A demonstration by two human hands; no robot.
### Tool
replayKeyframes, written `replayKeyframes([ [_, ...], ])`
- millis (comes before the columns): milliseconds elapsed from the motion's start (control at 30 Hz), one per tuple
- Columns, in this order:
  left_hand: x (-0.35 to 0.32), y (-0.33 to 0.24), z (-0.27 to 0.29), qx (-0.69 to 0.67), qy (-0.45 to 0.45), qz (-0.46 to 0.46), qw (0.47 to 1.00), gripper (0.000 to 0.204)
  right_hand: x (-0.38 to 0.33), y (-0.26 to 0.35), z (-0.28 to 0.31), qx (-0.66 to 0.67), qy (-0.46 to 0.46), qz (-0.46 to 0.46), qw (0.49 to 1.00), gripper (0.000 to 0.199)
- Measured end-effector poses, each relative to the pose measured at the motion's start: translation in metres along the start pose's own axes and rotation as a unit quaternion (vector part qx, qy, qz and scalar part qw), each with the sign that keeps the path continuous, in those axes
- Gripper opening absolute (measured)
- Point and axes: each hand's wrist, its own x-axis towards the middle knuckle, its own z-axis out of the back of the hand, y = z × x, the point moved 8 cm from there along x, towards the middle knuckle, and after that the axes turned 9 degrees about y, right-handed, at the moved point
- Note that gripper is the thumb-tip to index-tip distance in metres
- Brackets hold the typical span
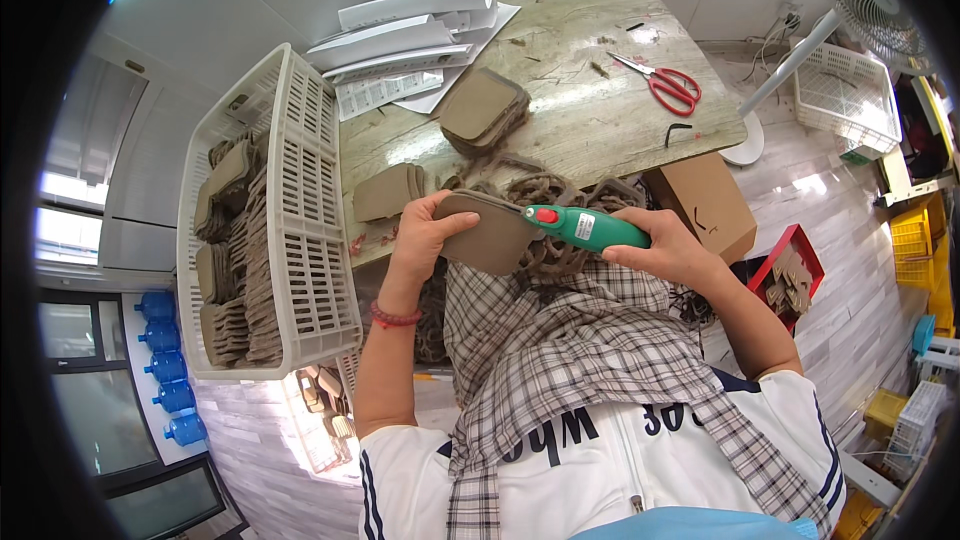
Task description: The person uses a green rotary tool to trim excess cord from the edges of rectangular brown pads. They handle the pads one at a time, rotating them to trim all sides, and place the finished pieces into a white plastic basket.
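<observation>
My left hand [425, 238] is closed on a flat, rounded brown pad [487, 235], thumb on top, held above my lap. A green handheld electric tool [595, 228] with a red switch sits in the grip of my right hand [665, 243]. Its front end meets the pad's upper right edge; the very tip is too small to make out. Behind the pad, a tangle of brown offcut strips [545, 190] hangs at the table's front edge. On the table lie a neat stack of similar pads [485, 108] and a smaller, slanted pile of pads [390, 190].
A white slatted crate [310, 210] full of pads stands at the left. Red-handled scissors [665, 85] and paper sheets [400, 45] lie on the worn table [570, 50]. Right of my lap are a cardboard box [710, 205] and a red tray [805, 245] with brown scraps.
</observation>
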Motion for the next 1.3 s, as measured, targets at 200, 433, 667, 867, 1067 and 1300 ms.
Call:
replayKeyframes([
  [200,0.003,0.003,-0.015,0.015,0.044,0.037,0.998,0.016,0.006,0.006,-0.005,0.009,0.000,0.013,1.000,0.046],
  [433,0.001,0.002,-0.024,0.037,0.095,0.082,0.991,0.017,0.016,0.015,-0.011,0.020,0.021,0.016,0.999,0.045],
  [667,0.001,0.003,0.017,0.072,0.030,0.074,0.994,0.021,0.033,0.015,-0.025,0.124,0.040,-0.007,0.991,0.044],
  [867,-0.018,0.016,0.186,0.013,-0.207,-0.027,0.978,0.041,0.018,-0.014,-0.010,0.174,-0.032,-0.025,0.984,0.040],
  [1067,0.040,-0.017,0.134,0.638,-0.341,-0.119,0.681,0.059,0.004,-0.040,-0.005,0.192,-0.092,-0.051,0.976,0.038],
  [1300,0.140,-0.005,0.062,0.606,-0.229,-0.031,0.761,0.070,-0.005,-0.055,-0.005,0.169,-0.137,-0.061,0.974,0.035],
])
